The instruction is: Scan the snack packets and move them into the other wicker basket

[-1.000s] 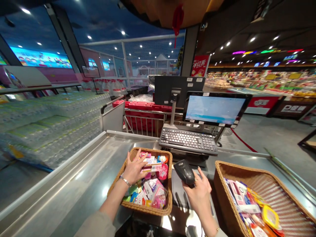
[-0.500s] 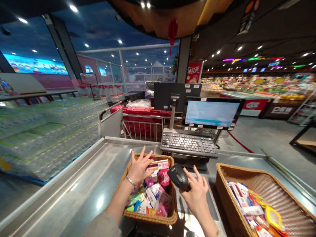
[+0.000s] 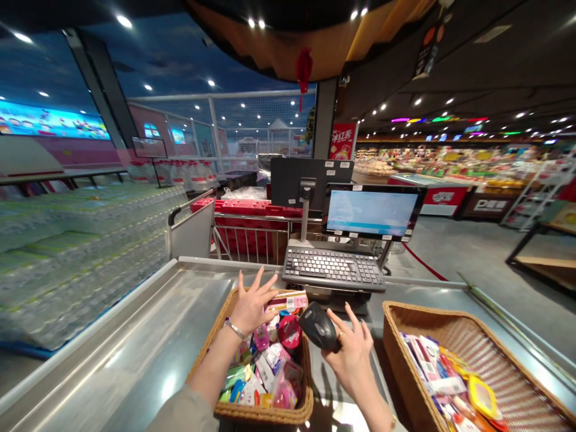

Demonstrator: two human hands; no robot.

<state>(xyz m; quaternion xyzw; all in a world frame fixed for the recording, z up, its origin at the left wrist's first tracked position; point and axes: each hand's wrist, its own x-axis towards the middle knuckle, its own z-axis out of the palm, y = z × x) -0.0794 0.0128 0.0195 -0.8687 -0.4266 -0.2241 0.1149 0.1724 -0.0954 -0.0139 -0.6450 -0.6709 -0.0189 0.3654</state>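
My left hand (image 3: pixel 250 305) holds a flat pink and white packet (image 3: pixel 286 300) above the left wicker basket (image 3: pixel 265 413), its other fingers spread upward. That basket is full of small colourful packets. My right hand (image 3: pixel 351 354) grips a black barcode scanner (image 3: pixel 319 326), whose head points toward the packet, a short gap away. A bracelet sits on my left wrist and a ring on my right hand.
A second wicker basket (image 3: pixel 405 324) with several packets stands at the right on the steel checkout counter (image 3: pixel 148 336). Behind are a keyboard (image 3: pixel 333 269), a lit till screen (image 3: pixel 371 212), red shopping baskets (image 3: pixel 252 209) and stacked bottled water (image 3: pixel 67 252) at the left.
My left hand lifted a packet out of the left basket and raised it. My right hand brought the scanner left and up toward the packet.
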